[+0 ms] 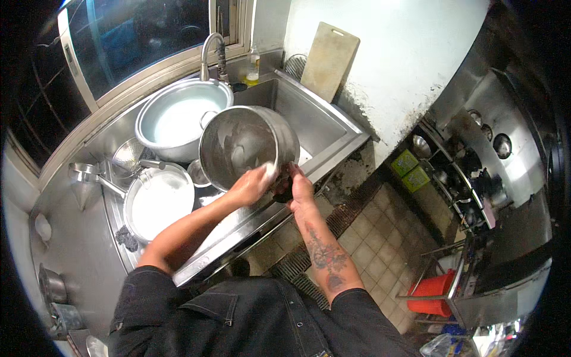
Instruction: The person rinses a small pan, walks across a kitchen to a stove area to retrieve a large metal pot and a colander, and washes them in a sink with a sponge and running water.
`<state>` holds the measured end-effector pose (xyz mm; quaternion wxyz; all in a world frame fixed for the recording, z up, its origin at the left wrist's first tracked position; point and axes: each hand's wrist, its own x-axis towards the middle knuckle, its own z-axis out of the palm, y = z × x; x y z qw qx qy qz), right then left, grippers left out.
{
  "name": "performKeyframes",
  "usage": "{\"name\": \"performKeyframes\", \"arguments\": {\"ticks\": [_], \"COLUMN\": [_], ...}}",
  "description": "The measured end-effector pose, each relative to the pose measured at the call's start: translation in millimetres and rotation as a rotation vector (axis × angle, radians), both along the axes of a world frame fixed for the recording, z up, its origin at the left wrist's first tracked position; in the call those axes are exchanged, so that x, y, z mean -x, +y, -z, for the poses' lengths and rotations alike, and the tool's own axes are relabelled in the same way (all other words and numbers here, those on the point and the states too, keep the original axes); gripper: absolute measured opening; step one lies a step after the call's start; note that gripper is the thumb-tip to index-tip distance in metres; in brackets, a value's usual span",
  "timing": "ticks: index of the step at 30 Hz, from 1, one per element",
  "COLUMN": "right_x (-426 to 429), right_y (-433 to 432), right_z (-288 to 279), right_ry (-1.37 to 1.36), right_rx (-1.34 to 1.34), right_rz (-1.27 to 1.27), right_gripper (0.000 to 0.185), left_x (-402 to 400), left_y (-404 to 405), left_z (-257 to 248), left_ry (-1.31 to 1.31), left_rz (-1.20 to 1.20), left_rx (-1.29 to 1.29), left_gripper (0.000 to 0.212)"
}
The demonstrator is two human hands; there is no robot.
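Observation:
A large, deep metal pot (250, 147) is tilted over the front of the stainless sink, its mouth turned left and its inside streaked grey. My right hand (301, 185) grips it low on its right side, by a dark part that may be a handle. At the lower rim is my left hand (254, 185), blurred, fingers curled in. Something whitish shows at its fingertips; whether this is foam or a pad I cannot tell. Behind the pot stands a wide aluminium basin (151, 120) of cloudy water, beneath the faucet (204, 67).
Left of the pot lie a pan (160, 201) of whitish liquid, a perforated strainer (127, 156), a conical strainer (84, 183) and a dark scouring pad (127, 238). A bottle (253, 67) stands behind the sink basin (308, 111). A cutting board (330, 60) leans against the wall.

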<state>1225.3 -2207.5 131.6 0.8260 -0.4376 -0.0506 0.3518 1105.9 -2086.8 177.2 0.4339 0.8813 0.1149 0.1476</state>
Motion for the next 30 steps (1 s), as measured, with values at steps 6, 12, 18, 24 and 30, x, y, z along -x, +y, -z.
{"name": "performKeyframes", "arguments": {"ticks": [6,12,18,24,30], "right_x": [15,12,10,31,128], "right_y": [-25,-55,-44,-49,-22], "right_z": [-57,-73,-68,-83,-163], "right_ry": [0.207,0.314,0.258,-0.252,-1.604], "right_rx": [-0.093,-0.180,-0.094,0.213,0.575], "right_rz": [-0.099,-0.113,-0.210,-0.146,0.280], "right_gripper": [0.023,0.019,0.014,0.033,0.049], "left_x": [68,62,67,113,145], "left_y": [28,13,25,54,94], "left_z": [-77,-116,-148,-131,-124], "left_ry": [0.330,0.315,0.403,0.044,-0.296], "left_rz": [0.332,0.331,0.298,0.342,-0.124], "left_rx": [-0.776,-0.679,-0.391,-0.205,-0.334], "left_gripper": [0.049,0.050,0.042,0.032,0.034]}}
